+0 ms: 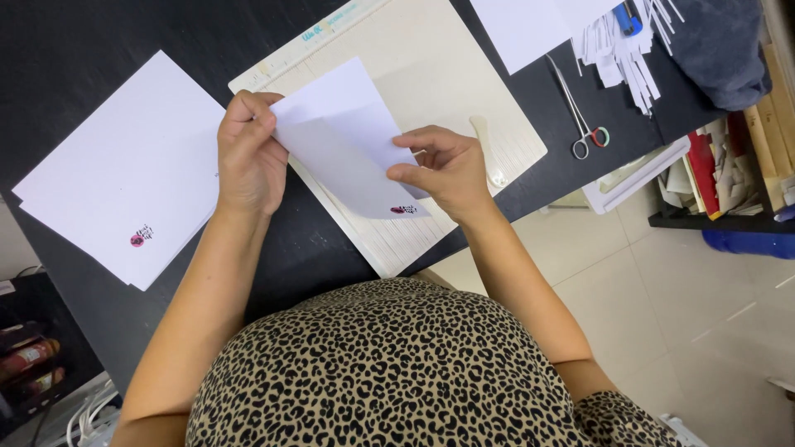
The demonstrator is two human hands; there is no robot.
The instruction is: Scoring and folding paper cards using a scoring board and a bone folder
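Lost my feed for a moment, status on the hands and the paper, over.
Left hand and right hand both pinching a folded white sheet. Sheet held above the cream scoring board. Paper stack to the left; nothing blocking.

Two hands in view, the left hand (248,157) and the right hand (443,170), with one folded white sheet (344,145) between them. On the black counter (99,50): one cream scoring board (431,58), one bone folder (493,153), one pair of forceps-style scissors (584,124), one blue pen (627,18). One stack of white sheets (124,174), sheet count not readable; one heap of paper strips (629,54), too many to count.
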